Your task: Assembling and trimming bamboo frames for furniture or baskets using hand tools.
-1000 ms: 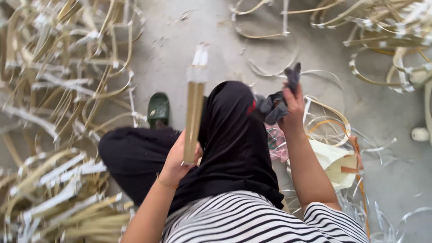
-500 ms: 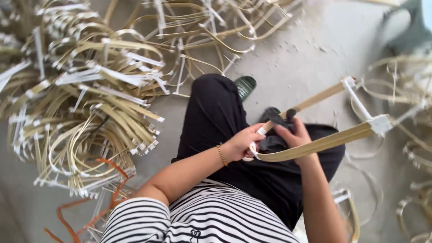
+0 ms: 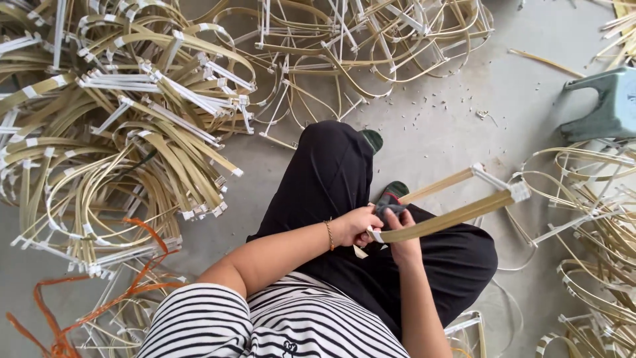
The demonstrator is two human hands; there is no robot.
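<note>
I have both hands together over my lap now. A second ago my right hand [image 3: 403, 232] was raised apart with the dark tool; it has come in against the bundle of bamboo strips [image 3: 457, 213], whose taped far end has swung from upright to slant toward the floor's right edge. My left hand [image 3: 358, 227] is closed around the bundle's near end. My right is curled over the dark tool [image 3: 389, 208] and the strips. Piles of bent strips [image 3: 126, 126] cover the floor's left side; a green stool [image 3: 606, 106] stands at the right edge.

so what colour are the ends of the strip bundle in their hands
White tape on the ends of the tan strip bundle, held by both the left hand and right hand; head view.
</note>
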